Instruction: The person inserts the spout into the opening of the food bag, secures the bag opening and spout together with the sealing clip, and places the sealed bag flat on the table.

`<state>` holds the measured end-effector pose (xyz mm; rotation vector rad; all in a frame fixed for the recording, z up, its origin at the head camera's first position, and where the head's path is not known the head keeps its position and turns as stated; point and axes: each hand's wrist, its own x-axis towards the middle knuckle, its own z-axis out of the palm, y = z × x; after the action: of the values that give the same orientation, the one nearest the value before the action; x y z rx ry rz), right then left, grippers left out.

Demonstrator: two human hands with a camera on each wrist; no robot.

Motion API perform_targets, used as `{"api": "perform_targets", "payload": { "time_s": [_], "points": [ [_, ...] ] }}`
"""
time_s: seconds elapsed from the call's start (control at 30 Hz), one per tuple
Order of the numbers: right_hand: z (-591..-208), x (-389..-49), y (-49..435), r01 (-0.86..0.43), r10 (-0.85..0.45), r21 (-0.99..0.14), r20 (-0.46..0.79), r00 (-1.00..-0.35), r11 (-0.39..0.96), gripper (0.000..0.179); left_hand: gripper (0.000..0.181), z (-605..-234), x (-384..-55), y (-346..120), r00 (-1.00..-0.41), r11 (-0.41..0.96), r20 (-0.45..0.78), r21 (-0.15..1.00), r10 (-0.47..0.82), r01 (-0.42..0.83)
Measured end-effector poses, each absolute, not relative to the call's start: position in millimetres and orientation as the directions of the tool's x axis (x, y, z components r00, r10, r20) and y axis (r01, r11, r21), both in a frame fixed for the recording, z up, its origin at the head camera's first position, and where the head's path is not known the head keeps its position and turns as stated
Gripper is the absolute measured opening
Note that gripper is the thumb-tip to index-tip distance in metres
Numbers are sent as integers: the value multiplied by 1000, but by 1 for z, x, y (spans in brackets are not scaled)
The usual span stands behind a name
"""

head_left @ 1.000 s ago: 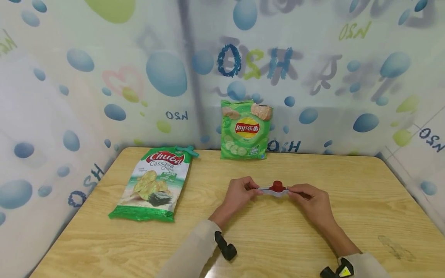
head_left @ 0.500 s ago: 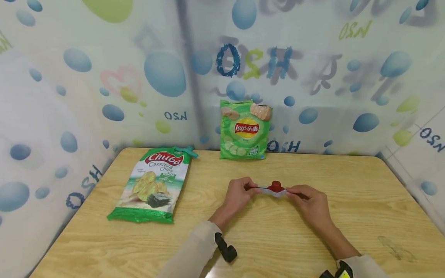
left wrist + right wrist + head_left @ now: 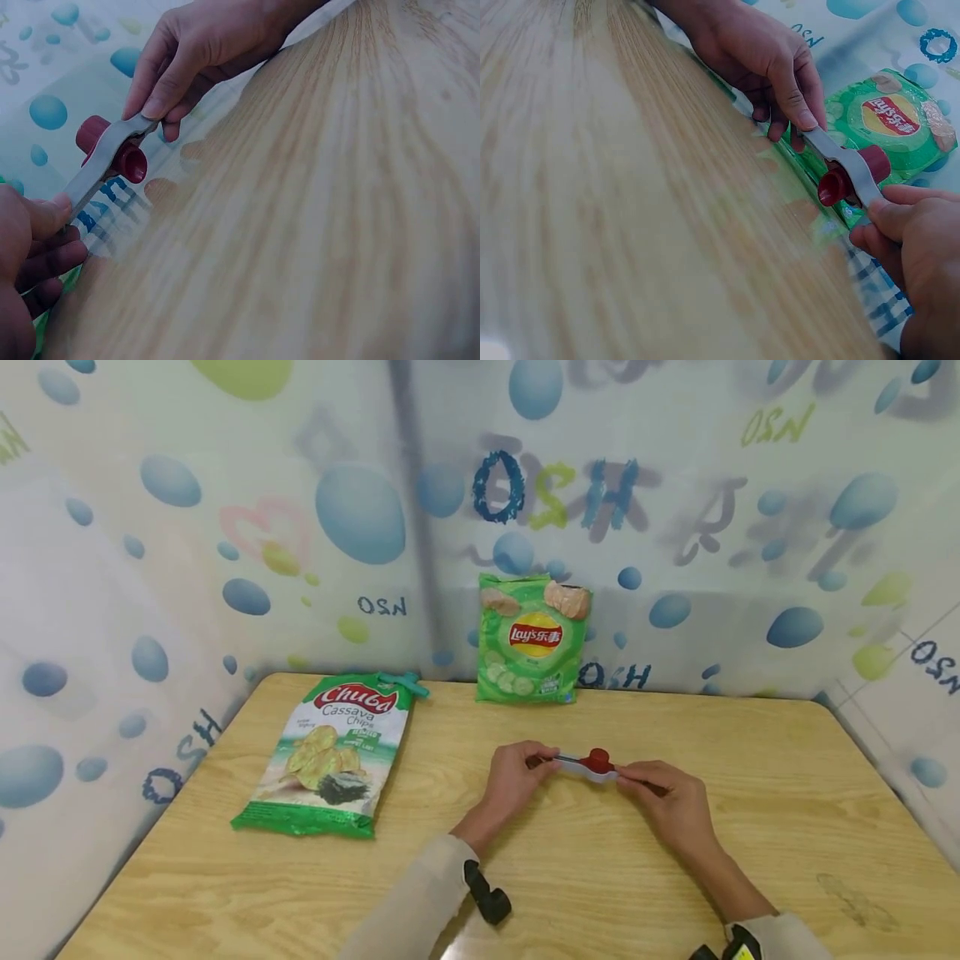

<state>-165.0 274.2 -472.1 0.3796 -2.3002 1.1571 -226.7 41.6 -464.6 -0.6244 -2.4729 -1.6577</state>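
Note:
Both hands hold a bag clip (image 3: 577,769) with a pale grey body and a red round spout (image 3: 599,759) in its middle, above the wooden table. My left hand (image 3: 517,775) pinches one end between thumb and fingers. At the other end, the thumb and fingers of my right hand (image 3: 671,797) pinch the clip too. Seen from the left wrist, the spout (image 3: 133,163) has an open mouth on one side and a cap-like knob on the other. The right wrist view shows the grey body (image 3: 861,174) stretched between both hands.
A Chuba cassava chips bag (image 3: 330,768) lies on the table (image 3: 555,893) at the left, a teal clip (image 3: 405,683) at its top corner. Behind the hands, a green Lay's bag (image 3: 534,672) leans upright against the patterned backdrop (image 3: 675,527).
The held clip has tilted slightly, its left end now higher than its right. Both hands keep their pinch and have barely moved. The chip bags stay in place.

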Motion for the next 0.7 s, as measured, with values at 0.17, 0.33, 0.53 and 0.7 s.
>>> {"api": "perform_targets", "payload": {
  "time_s": [0.17,0.33,0.53,0.7],
  "points": [
    [-471,-165,274,-414,25,-684,534,-845,600,15,15,-464,-227,41,-919,302,275,884,281,357],
    [-471,-162,271,-330,70,-724,462,-884,605,12,14,-462,-227,40,-932,292,225,906,284,307],
    [-471,-163,272,-327,49,-708,454,-890,627,11,17,-462,-227,40,-920,283,257,896,297,342],
    [-472,-164,273,-375,15,-708,478,-878,598,12,19,-462,-227,40,-915,300,259,886,310,353]
  ]
}}
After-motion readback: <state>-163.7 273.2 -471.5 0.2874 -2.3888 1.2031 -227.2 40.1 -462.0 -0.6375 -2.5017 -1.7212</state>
